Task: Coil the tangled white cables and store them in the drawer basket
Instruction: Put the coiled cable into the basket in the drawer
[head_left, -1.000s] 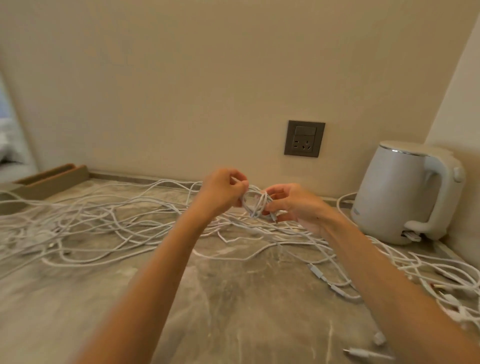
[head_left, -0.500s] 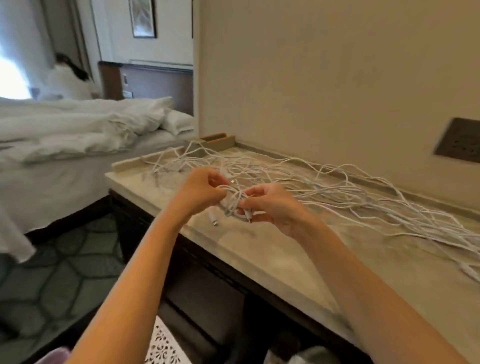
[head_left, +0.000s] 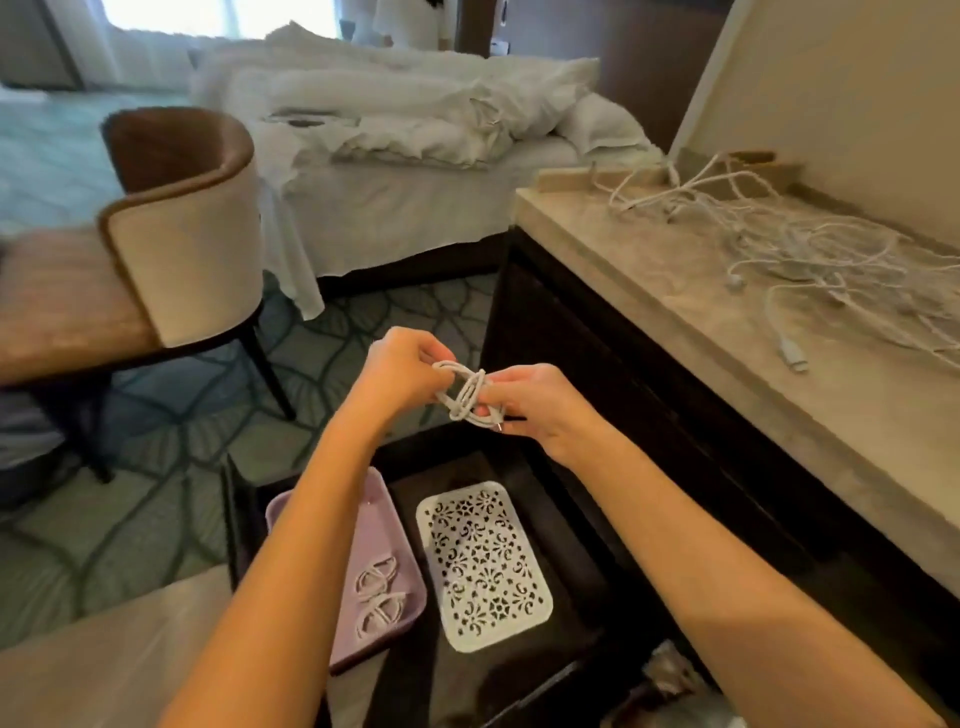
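It was a hotel-like bedroom: a bed with rumpled white linen (head_left: 415, 119), a curved brown-and-cream armchair (head_left: 182, 228), patterned teal carpet (head_left: 171, 457) and a marble-topped dark counter (head_left: 649, 291).

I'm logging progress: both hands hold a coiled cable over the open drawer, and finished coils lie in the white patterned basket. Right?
Not quite: the head view shows the finished coils in the lilac basket, not the white patterned basket. The left hand and right hand do hold the coiled cable over the drawer.

We have carried the coiled cable (head_left: 467, 397) away from the countertop (head_left: 675, 296); our left hand (head_left: 400, 374) and right hand (head_left: 537, 410) now hold it above the open drawer (head_left: 576, 525), newly in view
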